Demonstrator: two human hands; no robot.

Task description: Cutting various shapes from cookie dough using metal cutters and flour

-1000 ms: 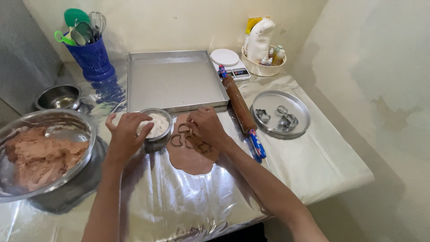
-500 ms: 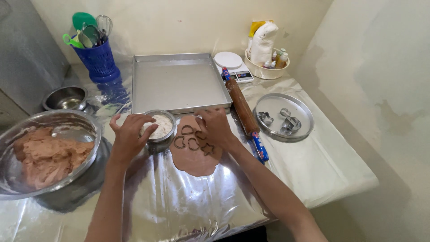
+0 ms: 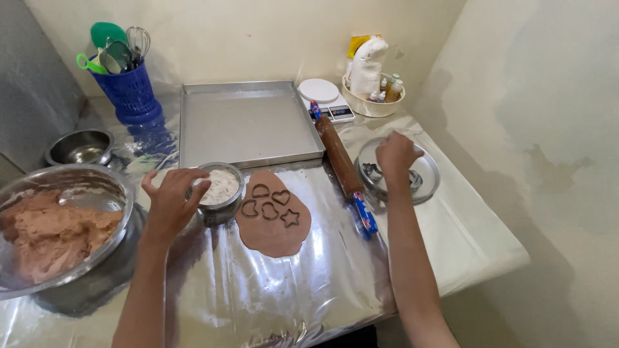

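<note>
Left hand (image 3: 171,205) resting against the rim of a small metal bowl of flour (image 3: 219,190), fingers spread and loosely curled round its near-left side, thumb up, nothing pinched between them. Just right of that hand and bowl: a flat oval of brown rolled dough (image 3: 274,222) lying on the foil-covered surface (image 3: 309,283), carrying four metal cutters (image 3: 271,201) pressed in — an arch, a heart, a crescent and a star. Left of the left hand, close by: a large steel bowl (image 3: 113,241) holding a heap of brown dough, and beyond it a smaller empty steel bowl (image 3: 78,147). Farther ahead of the left hand: a blue utensil holder (image 3: 131,95) with a whisk, spoons and green tools.

Right hand (image 3: 394,154) stretched out over a round metal plate (image 3: 425,183), fingers bent downward onto it; whether anything is gripped cannot be told, since the back of the hand hides the fingertips. More cutters (image 3: 373,171) lying on the plate just left of that hand. Left of the right hand, near: a wooden rolling pin (image 3: 340,158) with blue handles, lying at a slant between plate and dough. Ahead and left of it: an empty square baking tray (image 3: 248,122), a small white kitchen scale (image 3: 325,96), and a cream dish of small bottles (image 3: 374,96) by the wall.
</note>
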